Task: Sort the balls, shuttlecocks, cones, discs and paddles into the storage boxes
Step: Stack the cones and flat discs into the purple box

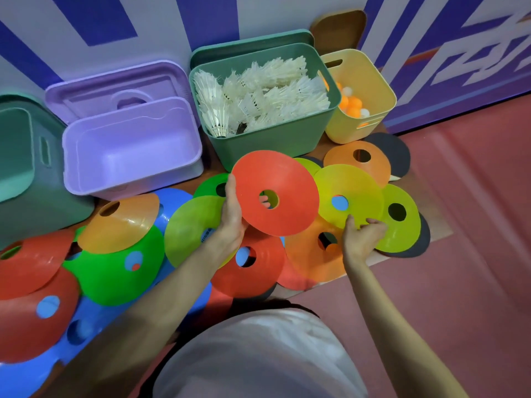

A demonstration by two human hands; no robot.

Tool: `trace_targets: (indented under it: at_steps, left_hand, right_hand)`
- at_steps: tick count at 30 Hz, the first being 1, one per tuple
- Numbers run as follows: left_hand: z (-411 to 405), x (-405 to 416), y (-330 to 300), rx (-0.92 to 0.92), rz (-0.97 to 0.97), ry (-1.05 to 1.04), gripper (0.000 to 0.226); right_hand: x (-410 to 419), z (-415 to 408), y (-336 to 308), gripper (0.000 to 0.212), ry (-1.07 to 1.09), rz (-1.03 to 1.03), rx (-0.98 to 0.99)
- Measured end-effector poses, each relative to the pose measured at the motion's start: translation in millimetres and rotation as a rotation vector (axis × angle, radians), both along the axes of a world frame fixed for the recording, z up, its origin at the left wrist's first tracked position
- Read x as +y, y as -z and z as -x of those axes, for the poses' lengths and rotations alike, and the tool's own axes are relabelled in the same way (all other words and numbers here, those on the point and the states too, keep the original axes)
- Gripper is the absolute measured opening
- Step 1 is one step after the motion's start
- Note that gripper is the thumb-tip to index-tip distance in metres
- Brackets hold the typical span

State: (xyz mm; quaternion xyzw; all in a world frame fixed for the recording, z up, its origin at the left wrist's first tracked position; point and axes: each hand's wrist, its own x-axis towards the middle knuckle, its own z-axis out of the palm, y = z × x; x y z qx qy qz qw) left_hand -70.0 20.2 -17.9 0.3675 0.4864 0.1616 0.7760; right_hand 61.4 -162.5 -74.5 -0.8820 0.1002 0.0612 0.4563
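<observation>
— Item one: what does the left hand [231, 209] carry?

— A red disc [275, 193], lifted clear of the heap and tilted, its face toward the camera. The thumb lies along the near left rim; a fingertip shows through the centre hole, so the other fingers sit behind it. The disc is pinched at its edge between thumb and fingers, probably so it can be carried off to a box.

— Item two: the right hand [362, 236]?

— It pinches the lower edge of a yellow disc [349, 196], thumb on top, fingers curled beneath the rim. That disc rests on the pile, overlapping a lime disc [400, 218] and an orange one [357, 159]. The hold looks like the start of a lift.

— Item three: containers?

— The purple box [130, 150] stands with nothing in it, its lid propped behind, just beyond the heap; likely the place for discs. The green box [263, 99] is filled with shuttlecocks [258, 96]; the yellow box [360, 94] holds balls [352, 106]. A teal box [26, 159] stands at far left.

— Remaining stock?

— Many discs, overlapping on the floor; dark paddles [395, 150] partly buried under them at right.
</observation>
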Motion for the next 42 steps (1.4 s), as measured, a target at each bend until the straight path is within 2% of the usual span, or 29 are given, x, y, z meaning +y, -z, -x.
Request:
trace_targets:
  at_steps: [2,5,13,14,16,18,19,23,26,29,31,34,37,42]
  left_hand:
    - [-3,1,2,0.019,-0.013,-0.012,0.062]
    - [-7,1,5,0.040,-0.030,-0.015,0.062]
    - [-11,1,13,0.051,-0.060,-0.056,0.048]
    - [-12,0,14,0.048,-0.060,-0.064,0.047]
    - [-11,0,16,0.048,-0.061,-0.056,0.048]
    - [-11,0,14,0.056,-0.068,-0.056,0.053]
    - [-11,0,14,0.059,-0.069,-0.056,0.055]
    - [-12,-1,13,0.080,-0.094,-0.079,0.055]
    - [-11,0,14,0.083,-0.095,-0.087,0.063]
    - [-11,1,11,0.084,-0.090,-0.100,0.056]
    - [-11,2,9,0.074,-0.086,-0.083,0.052]
    - [-11,1,7,0.043,-0.061,-0.027,0.061]
    - [-10,-1,6,-0.041,-0.046,0.011,0.059]
    - [-5,-1,8,-0.042,-0.009,0.006,0.060]
  right_hand:
    - [-4,-5,3,0.049,0.065,-0.005,0.079]
    - [-4,-13,1,0.049,0.126,-0.058,0.167]
    - [-7,-25,11,0.048,0.183,-0.056,0.217]
    - [-7,-25,13,0.042,0.176,-0.049,0.227]
    - [-9,-25,17,0.017,0.140,-0.023,0.237]
    - [-11,-28,25,0.044,0.100,-0.004,0.238]
    - [-13,-29,26,0.047,0.077,-0.010,0.229]
    - [-13,-30,32,0.017,-0.018,-0.005,0.190]
    - [-17,-31,37,0.015,0.013,-0.096,0.092]
    - [-14,-19,6,0.009,-0.015,-0.284,-0.005]
    - [-8,-12,-14,0.016,-0.069,-0.419,0.046]
    - [1,-2,-34,0.009,-0.274,-0.541,0.210]
    - [8,5,-34,0.012,-0.473,-0.484,0.278]
    - [21,9,-21,0.042,-0.688,-0.107,0.024]
